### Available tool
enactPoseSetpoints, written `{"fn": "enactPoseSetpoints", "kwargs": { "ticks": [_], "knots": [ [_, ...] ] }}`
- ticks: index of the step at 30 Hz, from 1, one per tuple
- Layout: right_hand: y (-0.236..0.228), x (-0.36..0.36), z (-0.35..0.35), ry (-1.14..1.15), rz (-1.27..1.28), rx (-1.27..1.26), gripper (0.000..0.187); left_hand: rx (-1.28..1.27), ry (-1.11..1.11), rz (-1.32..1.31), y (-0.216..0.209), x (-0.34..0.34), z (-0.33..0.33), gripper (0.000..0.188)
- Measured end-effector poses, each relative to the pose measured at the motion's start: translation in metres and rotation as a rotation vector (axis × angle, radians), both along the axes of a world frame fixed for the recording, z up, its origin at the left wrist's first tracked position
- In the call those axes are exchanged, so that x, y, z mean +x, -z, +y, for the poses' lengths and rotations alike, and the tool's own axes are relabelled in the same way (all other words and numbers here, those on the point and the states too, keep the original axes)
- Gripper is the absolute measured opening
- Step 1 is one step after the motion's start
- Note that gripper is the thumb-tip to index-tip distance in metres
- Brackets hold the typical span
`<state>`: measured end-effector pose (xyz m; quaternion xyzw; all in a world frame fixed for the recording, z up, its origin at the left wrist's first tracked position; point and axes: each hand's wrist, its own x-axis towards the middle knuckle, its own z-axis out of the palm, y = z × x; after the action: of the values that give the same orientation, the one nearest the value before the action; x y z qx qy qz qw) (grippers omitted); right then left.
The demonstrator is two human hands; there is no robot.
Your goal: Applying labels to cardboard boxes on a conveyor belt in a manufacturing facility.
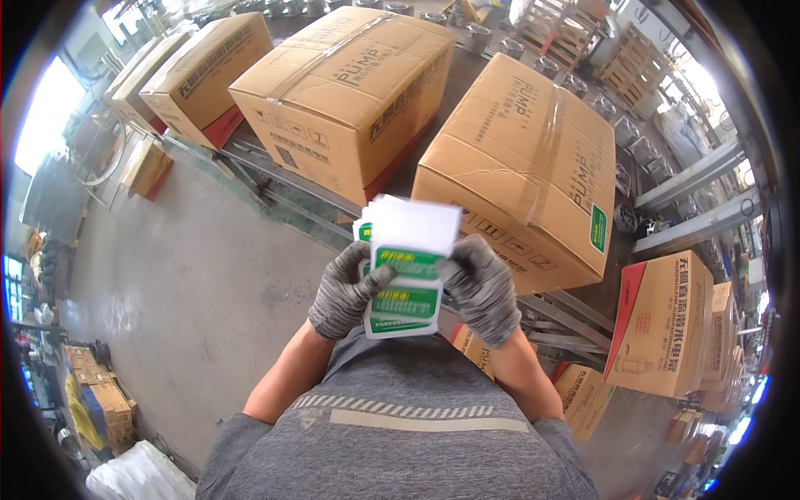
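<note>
Green-and-white labels overlap in a stack off the near left corner of the green-stickered carton. Our left hand pinches them under its thumb; our right hand curls at the edge nearer that carton, but we cannot tell whether it grips.

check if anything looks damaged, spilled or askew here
Nothing looks spilled. The carton with the green sticker seems lightly creased across its top, near the edge closest to the wearer. The held green-and-white slips sit unevenly fanned, though that may just be handling.
</note>
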<state>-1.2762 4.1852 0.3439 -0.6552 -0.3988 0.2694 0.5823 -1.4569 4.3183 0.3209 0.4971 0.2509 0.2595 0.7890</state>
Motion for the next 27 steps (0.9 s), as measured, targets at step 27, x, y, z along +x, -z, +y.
{"fn": "enactPoseSetpoints", "kwargs": {
  "ticks": [27],
  "knots": [
    [-0.043, -0.09, 0.146, -0.366, -0.98, -0.071, 0.018, 0.642, 0.01, 0.247, -0.008, -0.088, 0.086, 0.035]
  ]
}}
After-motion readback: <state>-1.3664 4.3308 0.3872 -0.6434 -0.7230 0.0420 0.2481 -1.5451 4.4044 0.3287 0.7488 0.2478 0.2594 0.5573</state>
